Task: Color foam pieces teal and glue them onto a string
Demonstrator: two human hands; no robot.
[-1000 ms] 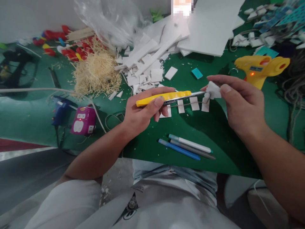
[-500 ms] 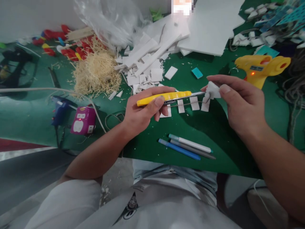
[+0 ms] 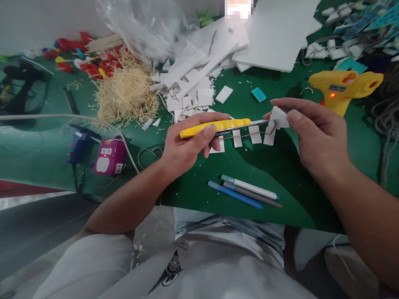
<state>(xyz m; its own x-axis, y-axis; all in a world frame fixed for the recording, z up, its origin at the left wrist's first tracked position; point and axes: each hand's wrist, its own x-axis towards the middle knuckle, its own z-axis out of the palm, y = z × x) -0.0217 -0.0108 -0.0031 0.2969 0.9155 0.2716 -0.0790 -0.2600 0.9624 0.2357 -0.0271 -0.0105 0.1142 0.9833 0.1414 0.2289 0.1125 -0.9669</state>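
Note:
My left hand (image 3: pixel 190 139) is closed round a yellow utility knife (image 3: pixel 218 126), its blade pointing right. The blade's tip meets a small white foam piece (image 3: pixel 279 117), which my right hand (image 3: pixel 318 133) pinches between thumb and fingers. A thin grey cord (image 3: pixel 243 135) runs from below my left hand towards that piece. Several white foam squares (image 3: pixel 254 135) hang or lie along the cord; whether each is fixed to it I cannot tell. Part of the cord and one square are hidden behind my left fingers.
A yellow hot glue gun (image 3: pixel 339 89) with a lit orange light stands right of my right hand. Three pens (image 3: pixel 245 191) lie near the front edge. Foam scraps (image 3: pixel 193 91), straw (image 3: pixel 126 93), a purple power adapter (image 3: pixel 109 157) and a blue glue gun (image 3: pixel 79 143) lie around.
Almost nothing differs. Both hands keep their hold on the utility knife and the foam piece; the view has shifted very slightly.

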